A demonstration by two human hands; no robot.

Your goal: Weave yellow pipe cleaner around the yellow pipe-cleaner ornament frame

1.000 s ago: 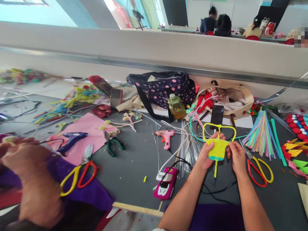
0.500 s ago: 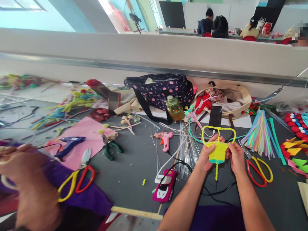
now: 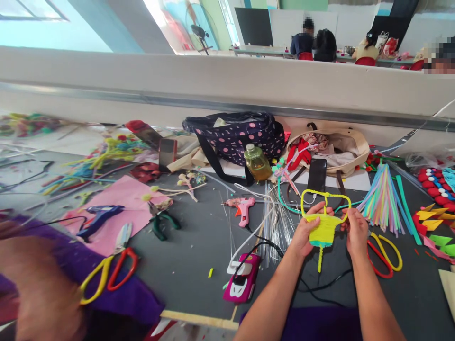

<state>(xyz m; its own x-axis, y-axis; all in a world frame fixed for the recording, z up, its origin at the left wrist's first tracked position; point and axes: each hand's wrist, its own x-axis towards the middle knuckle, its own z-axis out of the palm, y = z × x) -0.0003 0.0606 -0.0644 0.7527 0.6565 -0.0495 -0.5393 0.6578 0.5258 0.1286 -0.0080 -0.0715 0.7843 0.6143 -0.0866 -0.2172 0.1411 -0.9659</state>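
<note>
In the head view, your left hand [image 3: 303,233] is closed on the yellow piece [image 3: 322,230], thumb laid over its front near the left edge and the other fingers behind. Your right hand [image 3: 357,232] has its fingertips brought together on the right side of the piece's wire loop. The piece is raised over the near right part of the table [image 3: 192,274], loop at the far end, stem pointing toward you. Of the 2 scissors, the right scissors [image 3: 383,255] lie just right of your right hand; the left scissors [image 3: 119,248] lie well to the left, near another person's blurred arm [image 3: 39,284]. Beyond your hands is a phone [image 3: 317,174], with a tote [image 3: 359,147] behind it. Left of your left hand are clear sticks [image 3: 275,232], a pink glue gun [image 3: 244,210] and, nearer you, a magenta box [image 3: 242,279].
</note>
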